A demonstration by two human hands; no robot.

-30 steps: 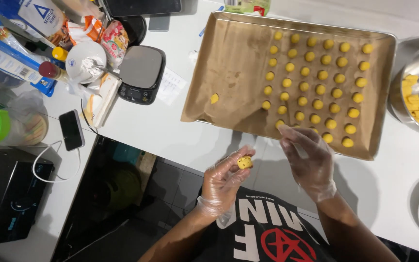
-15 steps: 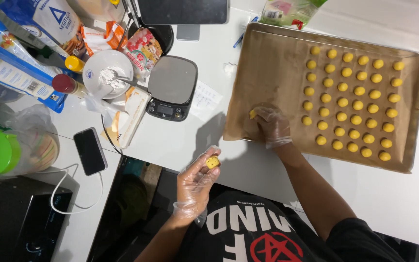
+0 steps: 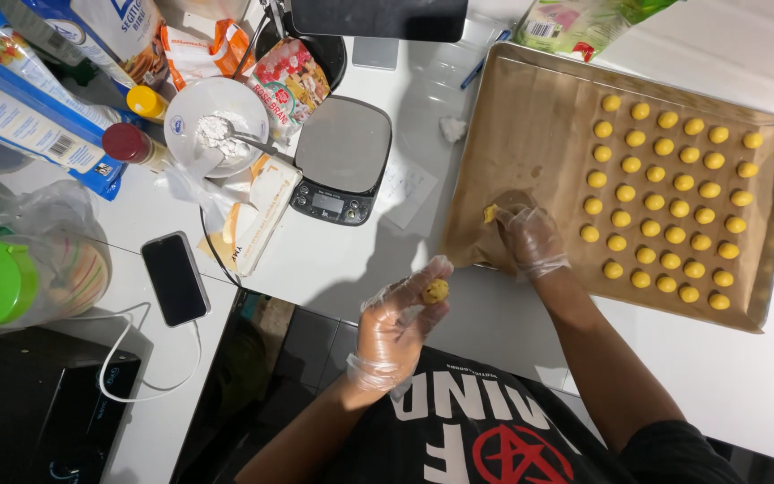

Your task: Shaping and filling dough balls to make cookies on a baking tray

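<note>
Hands in clear plastic gloves shaping yellow dough balls above the white bench (image 3: 333,260).
Rectangular metal baking tray lined with brown paper (image 3: 530,108): right half filled with rows of small round yellow dough balls (image 3: 665,197), left half bare. Right hand (image 3: 530,237) pinches a yellow dough piece (image 3: 491,213) onto the paper; left hand (image 3: 400,318) grips another dough ball (image 3: 436,290).
</note>
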